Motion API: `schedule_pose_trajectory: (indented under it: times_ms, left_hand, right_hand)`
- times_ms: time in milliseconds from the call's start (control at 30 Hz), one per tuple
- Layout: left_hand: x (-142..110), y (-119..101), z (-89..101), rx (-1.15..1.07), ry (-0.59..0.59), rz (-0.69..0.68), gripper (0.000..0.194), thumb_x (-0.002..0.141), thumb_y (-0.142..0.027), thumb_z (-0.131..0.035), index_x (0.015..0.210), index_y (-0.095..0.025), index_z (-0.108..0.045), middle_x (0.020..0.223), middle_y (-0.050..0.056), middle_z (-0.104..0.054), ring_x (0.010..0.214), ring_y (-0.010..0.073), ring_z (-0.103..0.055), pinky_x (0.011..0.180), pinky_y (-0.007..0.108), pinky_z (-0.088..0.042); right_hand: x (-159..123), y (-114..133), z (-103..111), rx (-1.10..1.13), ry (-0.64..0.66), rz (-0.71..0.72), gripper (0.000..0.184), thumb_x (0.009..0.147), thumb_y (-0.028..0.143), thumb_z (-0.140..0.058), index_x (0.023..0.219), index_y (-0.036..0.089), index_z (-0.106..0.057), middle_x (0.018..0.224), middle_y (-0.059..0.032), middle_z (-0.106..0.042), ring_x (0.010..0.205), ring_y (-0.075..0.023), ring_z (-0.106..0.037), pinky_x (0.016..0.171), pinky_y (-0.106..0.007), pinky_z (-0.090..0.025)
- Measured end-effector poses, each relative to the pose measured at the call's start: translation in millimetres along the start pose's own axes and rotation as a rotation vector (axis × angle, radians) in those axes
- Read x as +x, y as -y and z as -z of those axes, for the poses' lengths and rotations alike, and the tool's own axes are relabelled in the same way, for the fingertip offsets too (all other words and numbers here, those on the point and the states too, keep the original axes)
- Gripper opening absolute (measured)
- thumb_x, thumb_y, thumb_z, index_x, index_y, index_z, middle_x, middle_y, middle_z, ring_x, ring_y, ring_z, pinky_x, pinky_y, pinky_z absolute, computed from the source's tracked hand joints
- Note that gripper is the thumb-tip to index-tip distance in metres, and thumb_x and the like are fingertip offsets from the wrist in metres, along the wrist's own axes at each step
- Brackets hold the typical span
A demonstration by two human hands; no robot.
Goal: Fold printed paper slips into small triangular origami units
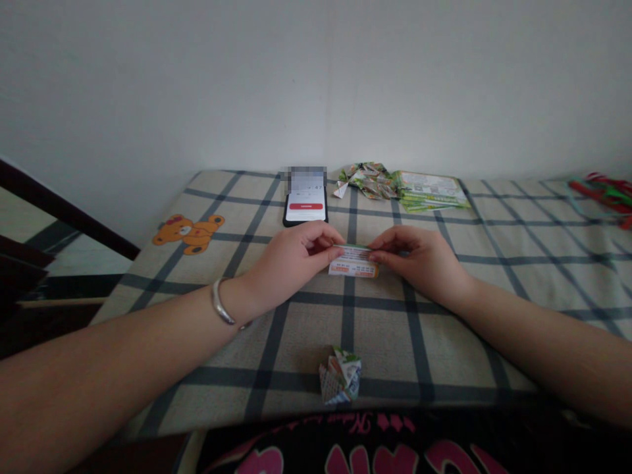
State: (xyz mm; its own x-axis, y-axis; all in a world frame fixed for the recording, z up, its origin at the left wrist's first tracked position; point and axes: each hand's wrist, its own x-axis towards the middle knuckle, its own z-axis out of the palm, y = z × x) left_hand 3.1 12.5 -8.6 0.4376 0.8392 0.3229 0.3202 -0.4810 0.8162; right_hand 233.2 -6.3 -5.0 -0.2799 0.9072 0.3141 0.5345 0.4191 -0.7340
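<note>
A folded piece of printed paper (354,265) is held out over the table between both hands. My left hand (305,253) pinches its upper left corner between thumb and fingers. At the upper right corner, my right hand (419,257) grips it the same way. The paper carries small text and orange patches on a white ground, with a green upper edge. Nearer to me lies a small folded paper piece (340,376) with pointed flaps, close to the table's front edge and touched by neither hand.
A phone (306,204) with a lit screen lies beyond my left hand. Several folded paper pieces (370,181) sit beside a stack of printed leaflets (434,191) near the wall. Red and green items (607,194) lie far right. The tablecloth (237,224) is checked, with a bear picture (187,234).
</note>
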Motion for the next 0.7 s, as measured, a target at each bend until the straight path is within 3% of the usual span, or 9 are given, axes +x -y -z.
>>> schedule_pose_trajectory:
  times_ms: [400, 700]
  left_hand:
    - [4.8, -2.3, 7.2, 0.379, 0.012, -0.104, 0.013, 0.084, -0.02, -0.066, 0.094, -0.023, -0.074, 0.091, -0.002, -0.074, 0.085, 0.0147, -0.066, 0.079, 0.029, -0.05]
    - [8.3, -0.8, 4.8, 0.553, 0.04, -0.136, 0.008, 0.08, -0.023, -0.072, 0.087, -0.023, -0.076, 0.083, 0.0, -0.073, 0.088, 0.0201, -0.057, 0.084, 0.038, -0.046]
  right_hand:
    - [4.9, -4.3, -0.5, -0.05, 0.013, -0.057, 0.007, 0.077, 0.027, -0.072, 0.08, 0.021, -0.073, 0.069, 0.0001, -0.07, 0.058, -0.0117, -0.059, 0.052, -0.024, -0.044]
    - [7.2, -3.5, -0.5, -0.262, 0.058, 0.07, 0.005, 0.08, 0.02, -0.069, 0.081, 0.023, -0.074, 0.072, 0.0012, -0.072, 0.061, -0.0121, -0.06, 0.056, -0.024, -0.043]
